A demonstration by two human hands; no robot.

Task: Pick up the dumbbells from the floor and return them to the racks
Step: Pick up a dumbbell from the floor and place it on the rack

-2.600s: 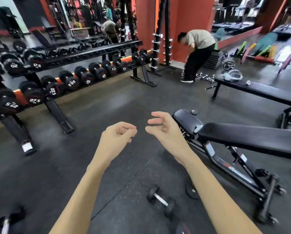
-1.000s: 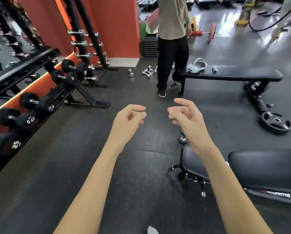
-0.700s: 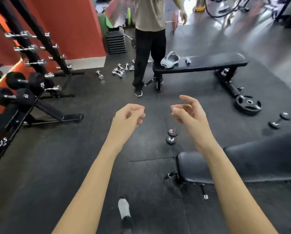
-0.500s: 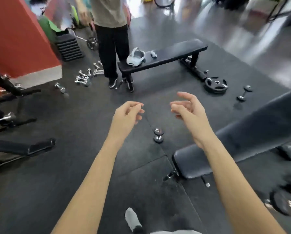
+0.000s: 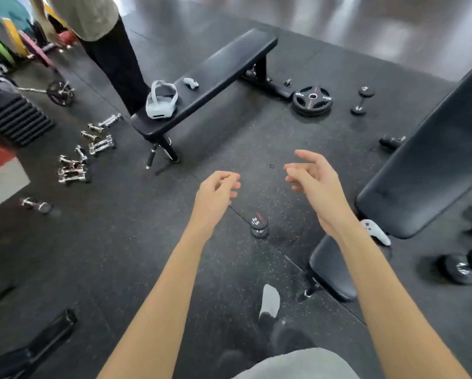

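Observation:
A small black dumbbell marked 2.5 [image 5: 258, 224] lies on the rubber floor, just below and between my hands. My left hand [image 5: 215, 196] hovers above it to the left, fingers loosely curled, holding nothing. My right hand [image 5: 315, 181] is to the right, fingers apart and empty. Another small black dumbbell [image 5: 362, 100] lies far right near a weight plate. Several chrome dumbbells [image 5: 87, 154] are scattered on the floor at the left. More black dumbbells [image 5: 464, 268] lie at the right edge. No rack is in view.
A flat bench [image 5: 215, 75] with a white headset [image 5: 161, 101] stands ahead; a person [image 5: 114, 50] stands at its left end. An inclined bench [image 5: 420, 165] with a white controller [image 5: 375, 232] is on my right. A 10 kg plate [image 5: 312, 101] lies beyond.
My view has swung right and down, away from the dumbbell rack toward the floor. The 2.5 dumbbell has come closer beneath my hands, which stayed raised and empty.

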